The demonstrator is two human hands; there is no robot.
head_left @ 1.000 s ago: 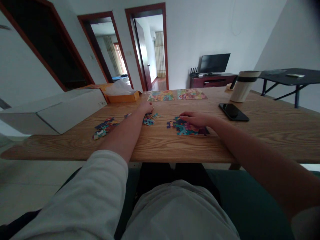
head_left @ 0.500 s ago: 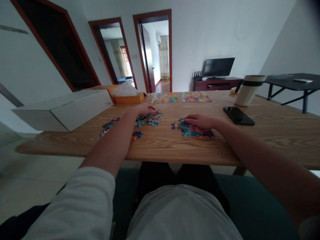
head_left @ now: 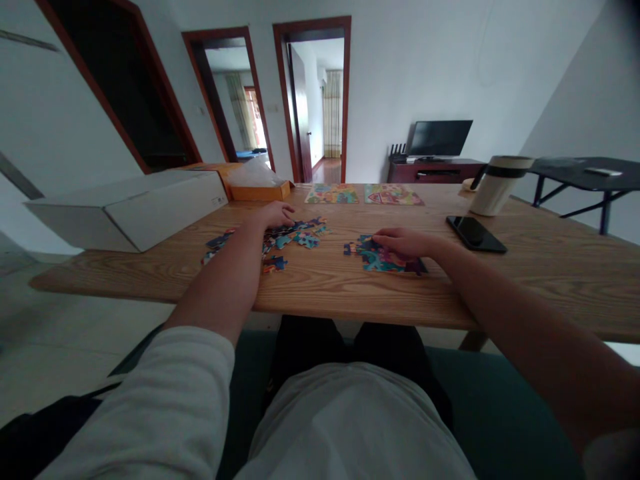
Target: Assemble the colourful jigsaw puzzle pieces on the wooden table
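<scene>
A pile of loose jigsaw puzzle pieces (head_left: 305, 235) in blue, orange and black lies left of the middle of the table. Over its far left part is my left hand (head_left: 277, 215), fingers apart and reaching down to the pieces; no piece shows in its grasp. To the right, a joined section of jigsaw puzzle (head_left: 377, 260) in teal and purple rests on the wood. My right hand (head_left: 403, 243) lies flat across its upper right part with the fingers stretched out, covering some of it. My left forearm hides part of the pile.
Two colourful picture sheets (head_left: 332, 193) lie at the far side of the wooden table (head_left: 320, 287). A long white box (head_left: 165, 207) and an orange box (head_left: 260, 192) with clear plastic stand at the left. On the right are a black phone (head_left: 476, 233) and a lidded mug (head_left: 497, 187).
My left hand has shifted a little left over the pile, and its fingers have spread. My right hand stays on the joined section. The view has tilted slightly.
</scene>
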